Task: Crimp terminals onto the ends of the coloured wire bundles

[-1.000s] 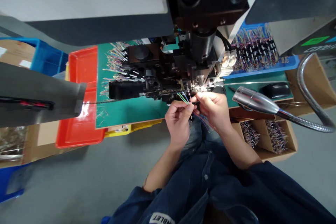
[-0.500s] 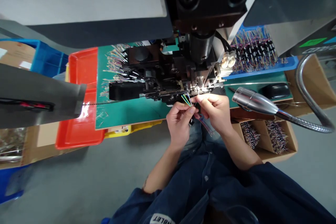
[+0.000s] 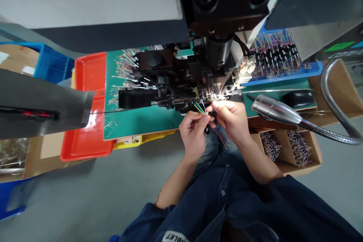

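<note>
My left hand is closed in a pinch round a small bundle of thin coloured wires, whose free ends fan up toward the black crimping machine. My right hand is closed too, its fingertips pinching a single wire right at the machine's shiny metal jaw. More coloured wire strands trail down from between both hands over my lap.
The machine stands on a green mat. A red tray lies at left, a blue tray with wired connectors behind right. A gooseneck lamp juts in beside my right hand. A cardboard box of wire bundles sits at right.
Both hands have stayed at the machine's jaw, shifting only slightly. The wire ends in my left hand sit a little lower and closer to the machine.
</note>
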Motion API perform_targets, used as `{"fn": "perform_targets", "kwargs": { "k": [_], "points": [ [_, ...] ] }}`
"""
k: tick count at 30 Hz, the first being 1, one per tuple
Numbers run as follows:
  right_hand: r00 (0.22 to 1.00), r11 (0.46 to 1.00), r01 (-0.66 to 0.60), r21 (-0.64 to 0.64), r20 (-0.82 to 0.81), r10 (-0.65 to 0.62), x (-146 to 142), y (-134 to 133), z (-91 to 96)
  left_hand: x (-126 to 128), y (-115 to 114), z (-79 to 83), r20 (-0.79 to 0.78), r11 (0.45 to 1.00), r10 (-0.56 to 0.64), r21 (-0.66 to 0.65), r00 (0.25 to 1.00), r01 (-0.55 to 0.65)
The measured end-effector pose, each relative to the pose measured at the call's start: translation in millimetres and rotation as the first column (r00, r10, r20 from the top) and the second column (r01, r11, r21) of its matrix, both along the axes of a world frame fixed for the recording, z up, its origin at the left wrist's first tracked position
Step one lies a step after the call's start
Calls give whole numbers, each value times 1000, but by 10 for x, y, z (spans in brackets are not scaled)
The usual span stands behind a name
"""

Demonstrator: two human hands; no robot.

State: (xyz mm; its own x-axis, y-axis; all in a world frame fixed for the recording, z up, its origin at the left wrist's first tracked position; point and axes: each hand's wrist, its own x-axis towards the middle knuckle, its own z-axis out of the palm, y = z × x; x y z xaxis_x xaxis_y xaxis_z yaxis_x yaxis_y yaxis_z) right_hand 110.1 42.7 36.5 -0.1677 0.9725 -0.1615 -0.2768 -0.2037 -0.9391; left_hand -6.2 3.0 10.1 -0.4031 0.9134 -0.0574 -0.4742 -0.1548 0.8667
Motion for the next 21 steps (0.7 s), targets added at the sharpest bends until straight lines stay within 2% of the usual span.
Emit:
{"fn": "perform_targets", "kwargs": {
  "k": [6, 10, 14, 18, 21],
  "points": [
    [999, 1000, 3, 26, 47, -4, 9, 7, 40, -8, 3, 15, 6, 1000, -4, 9, 1000, 4],
    [991, 994, -41, 97, 133, 28, 40, 21, 122, -26, 1, -11, -19, 999, -31, 16, 999, 32],
    [988, 982, -79, 173, 141, 55, 60, -4, 142, -61, -36, -79, -93, 997, -63, 33, 994, 66],
    [962, 963, -24, 269, 268, -50, 72, -59, 163, -81, -69, -106, -137, 999, -44, 10, 990, 46],
    [927, 961, 7, 277, 359, -110, 78, -93, 192, -69, -70, -85, -131, 999, -41, -6, 991, 41]
  ]
}}
